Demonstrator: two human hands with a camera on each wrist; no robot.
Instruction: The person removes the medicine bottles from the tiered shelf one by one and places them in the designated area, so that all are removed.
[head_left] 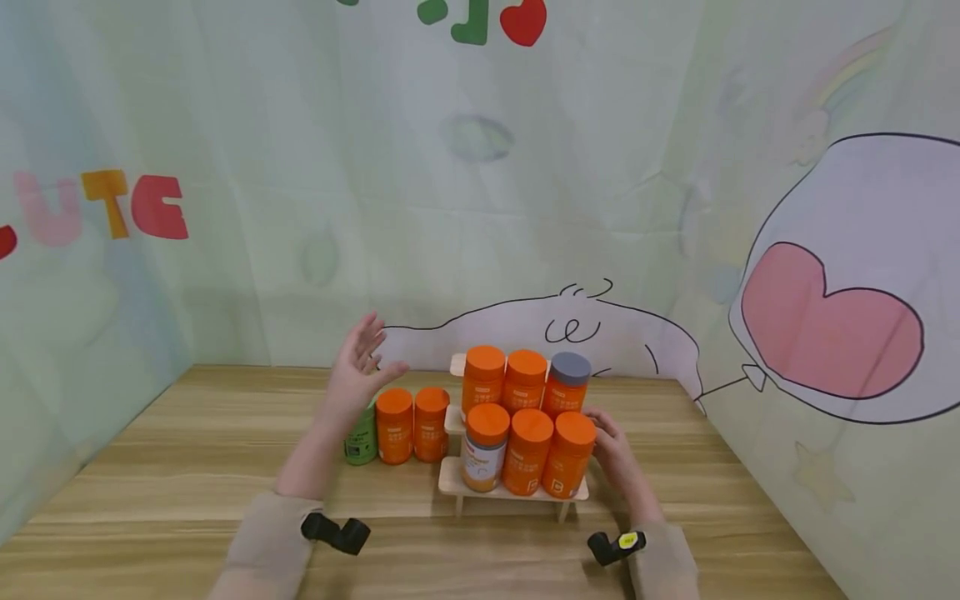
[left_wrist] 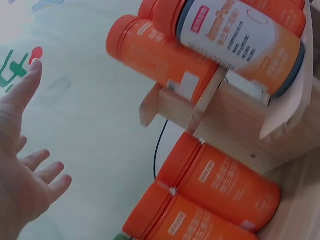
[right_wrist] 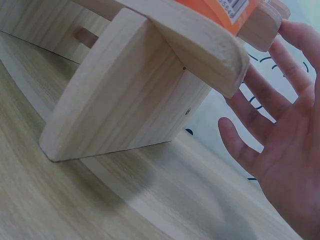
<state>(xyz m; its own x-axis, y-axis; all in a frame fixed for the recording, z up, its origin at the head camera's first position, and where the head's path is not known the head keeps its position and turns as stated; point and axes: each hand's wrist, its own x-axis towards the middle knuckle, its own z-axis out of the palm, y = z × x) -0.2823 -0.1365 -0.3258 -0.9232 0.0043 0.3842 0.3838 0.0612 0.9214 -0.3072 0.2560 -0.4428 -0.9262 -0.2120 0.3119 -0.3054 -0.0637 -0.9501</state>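
Note:
A tiered wooden rack [head_left: 448, 477] holds several orange jars [head_left: 526, 450], among them one with a white label [head_left: 483, 460] and one with a grey lid [head_left: 571, 368]. My left hand [head_left: 362, 362] is raised in the air behind and above the loose jars, fingers spread, holding nothing; in the left wrist view that hand [left_wrist: 22, 155] is apart from every jar. At the rack's right side is my right hand [head_left: 613, 450]. Seen from the right wrist, its fingers [right_wrist: 267, 95] are loosely extended by the shelf ends, and some appear to touch the wood.
Left of the rack, two orange jars [head_left: 394, 425] and a green jar [head_left: 362, 437] stand on the wooden table [head_left: 187, 492]. A printed curtain [head_left: 300, 167] hangs behind the table and along its sides.

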